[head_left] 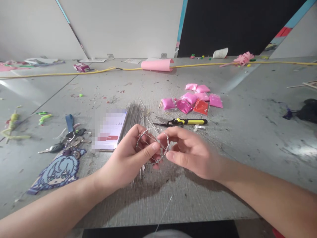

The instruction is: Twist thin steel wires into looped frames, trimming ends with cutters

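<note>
A round ring of twisted silvery wire [137, 141], with thin wires crossing its inside, is held up between my two hands above the table. My left hand [137, 153] grips its left side, thumb laid across the middle. On the right rim, the thumb and fingertips of my right hand [190, 150] close on the wire. A bundle of thin straight wires [135, 115] lies beneath and behind my left hand. Just beyond the ring rest yellow-and-black pruning shears [188, 122], their blades pointing left. A loose wire [164, 211] sticks out over the front table edge.
A phone [111, 129] and keys [71, 140] with a pixel-style charm [58, 172] lie to the left. Small pink and red packets [189, 98] sit behind the shears. A yellow cord [198, 65] crosses the back beside a pink sheet roll [157, 65] and a paper cup [220, 53].
</note>
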Demonstrator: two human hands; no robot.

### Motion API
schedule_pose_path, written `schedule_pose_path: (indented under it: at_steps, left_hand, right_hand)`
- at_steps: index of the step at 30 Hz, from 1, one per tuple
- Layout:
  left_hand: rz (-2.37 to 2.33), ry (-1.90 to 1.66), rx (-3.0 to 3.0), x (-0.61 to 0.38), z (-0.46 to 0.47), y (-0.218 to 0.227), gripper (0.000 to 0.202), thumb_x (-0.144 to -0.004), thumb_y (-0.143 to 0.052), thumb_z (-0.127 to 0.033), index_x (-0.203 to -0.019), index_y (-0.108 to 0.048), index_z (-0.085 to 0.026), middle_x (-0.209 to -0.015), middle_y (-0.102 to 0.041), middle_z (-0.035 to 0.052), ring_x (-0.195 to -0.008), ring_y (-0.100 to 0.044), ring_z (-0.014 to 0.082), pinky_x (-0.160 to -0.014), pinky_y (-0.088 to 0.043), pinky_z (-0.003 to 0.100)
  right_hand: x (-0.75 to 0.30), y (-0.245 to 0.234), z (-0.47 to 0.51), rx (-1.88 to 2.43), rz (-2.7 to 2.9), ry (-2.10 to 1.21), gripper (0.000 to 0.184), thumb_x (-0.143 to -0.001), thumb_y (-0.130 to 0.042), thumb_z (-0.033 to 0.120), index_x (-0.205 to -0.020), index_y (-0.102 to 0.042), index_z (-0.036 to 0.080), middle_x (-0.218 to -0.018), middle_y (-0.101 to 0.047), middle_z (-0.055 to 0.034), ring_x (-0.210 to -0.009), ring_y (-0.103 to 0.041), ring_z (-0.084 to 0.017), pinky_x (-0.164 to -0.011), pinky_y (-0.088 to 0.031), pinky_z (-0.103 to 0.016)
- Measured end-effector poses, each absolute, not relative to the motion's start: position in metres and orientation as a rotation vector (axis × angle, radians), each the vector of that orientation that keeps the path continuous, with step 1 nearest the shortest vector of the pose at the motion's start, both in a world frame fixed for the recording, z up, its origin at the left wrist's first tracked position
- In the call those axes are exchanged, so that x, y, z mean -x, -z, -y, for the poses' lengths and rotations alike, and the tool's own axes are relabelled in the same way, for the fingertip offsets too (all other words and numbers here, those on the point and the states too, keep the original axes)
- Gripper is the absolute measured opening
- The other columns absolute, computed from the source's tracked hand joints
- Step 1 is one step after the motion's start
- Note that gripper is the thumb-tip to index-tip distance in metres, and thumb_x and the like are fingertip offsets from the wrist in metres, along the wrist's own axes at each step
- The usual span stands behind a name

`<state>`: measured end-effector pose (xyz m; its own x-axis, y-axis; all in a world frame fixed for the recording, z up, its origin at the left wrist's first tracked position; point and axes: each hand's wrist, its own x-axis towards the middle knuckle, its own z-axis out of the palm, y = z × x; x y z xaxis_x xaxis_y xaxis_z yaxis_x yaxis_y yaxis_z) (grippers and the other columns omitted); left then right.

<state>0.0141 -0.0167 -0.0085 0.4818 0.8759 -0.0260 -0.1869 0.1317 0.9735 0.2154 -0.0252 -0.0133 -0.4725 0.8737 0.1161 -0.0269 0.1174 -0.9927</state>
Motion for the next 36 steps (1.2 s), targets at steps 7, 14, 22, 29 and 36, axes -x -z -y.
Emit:
schedule_pose_path:
  at_steps: [7, 14, 22, 29, 36]
  left_hand:
    - [-0.755, -0.789, -1.061, -0.014, 0.017, 0.010, 0.026, -0.096, -0.064, -0.031, -0.088, -0.042, -0.020, -0.080, -0.053, -0.0056, -0.065, -0.060, 0.0060, -0.054, -0.052, 0.018]
    - [-0.776, -0.758, -1.135, -0.014, 0.017, 0.008, 0.038, -0.088, -0.074, -0.031, -0.091, -0.037, -0.023, -0.079, -0.055, -0.0069, -0.061, -0.059, 0.0066, -0.049, -0.054, 0.018]
    - [-0.728, -0.719, -1.175, -0.012, 0.022, 0.005, 0.033, -0.093, -0.069, -0.032, -0.092, -0.037, -0.023, -0.072, -0.061, -0.0069, -0.060, -0.062, 0.0063, -0.048, -0.054, 0.014]
    - [-0.752, -0.713, -1.192, -0.011, 0.022, 0.003, 0.031, -0.092, -0.069, -0.032, -0.094, -0.040, -0.022, -0.083, -0.054, -0.0066, -0.062, -0.060, 0.0051, -0.048, -0.055, 0.015]
    - [-0.664, -0.769, -1.187, -0.014, 0.019, 0.004, 0.026, -0.096, -0.064, -0.027, -0.090, -0.040, -0.020, -0.089, -0.053, -0.0048, -0.066, -0.061, 0.0051, -0.051, -0.055, 0.016]
  right_hand:
    - [-0.216, 0.022, 0.018, 0.777, 1.503, -1.717, 0.030, -0.087, -0.074, 0.031, -0.112, -0.061, 0.019, -0.099, -0.064, -0.0046, -0.089, -0.066, -0.017, -0.081, -0.053, -0.033]
    - [-0.208, 0.028, 0.019, 0.623, 1.340, -1.900, 0.040, -0.085, -0.078, 0.023, -0.119, -0.057, 0.023, -0.102, -0.068, -0.0025, -0.086, -0.073, -0.018, -0.084, -0.058, -0.039]
    - [-0.213, 0.028, 0.016, 0.719, 1.599, -1.556, 0.030, -0.078, -0.084, 0.025, -0.101, -0.065, 0.022, -0.086, -0.064, 0.0006, -0.069, -0.064, -0.013, -0.065, -0.051, -0.029]
    - [-0.210, 0.017, 0.022, 0.716, 1.579, -1.558, 0.017, -0.079, -0.082, 0.023, -0.087, -0.067, 0.019, -0.086, -0.055, 0.0009, -0.071, -0.066, -0.014, -0.066, -0.057, -0.030]
    - [-0.203, 0.022, 0.021, 0.457, 1.180, -1.931, 0.019, -0.080, -0.078, 0.008, -0.084, -0.064, 0.021, -0.082, -0.068, 0.0038, -0.076, -0.076, -0.017, -0.075, -0.063, -0.034]
